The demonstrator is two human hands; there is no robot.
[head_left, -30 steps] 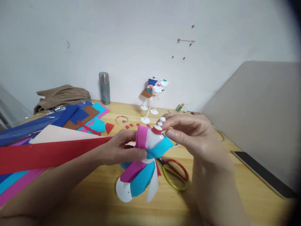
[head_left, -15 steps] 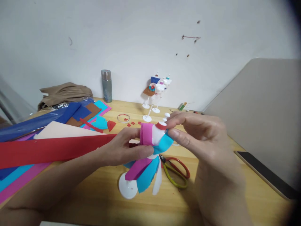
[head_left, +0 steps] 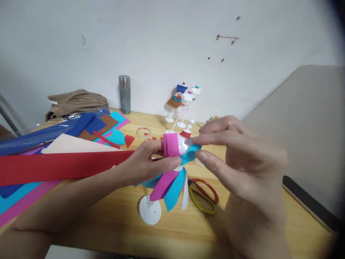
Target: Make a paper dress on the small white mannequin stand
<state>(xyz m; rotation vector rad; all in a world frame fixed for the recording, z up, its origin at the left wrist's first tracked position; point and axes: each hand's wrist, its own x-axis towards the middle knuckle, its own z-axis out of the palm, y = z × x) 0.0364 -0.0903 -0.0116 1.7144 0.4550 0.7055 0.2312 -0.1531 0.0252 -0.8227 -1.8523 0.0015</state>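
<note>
My left hand point(head_left: 145, 166) is clamped on the white plastic doll figure wrapped in magenta and cyan foam strips point(head_left: 174, 146), thumb and fingers pressing the magenta band round its body. It sits at the centre of the frame, held clear of the light wooden table point(head_left: 107, 226), with its round white base point(head_left: 150, 214) hanging low and the loose strips trailing between.

In the last second my right hand point(head_left: 242, 162) has come off the red collar and white knob at the top. Forefinger and thumb now close on the cyan flap at the figure's right side. The thumb sits just under it, though I cannot tell how firmly it presses. I have also raised the figure a little, so the knob now shows free behind my fingers. As I judge it, the work has passed from the neck to the cyan wrap.

The scissors with red and yellow handles point(head_left: 202, 196) lie below my right hand, untouched, and the long red foam sheet point(head_left: 61, 167) stretches across the left.
</note>
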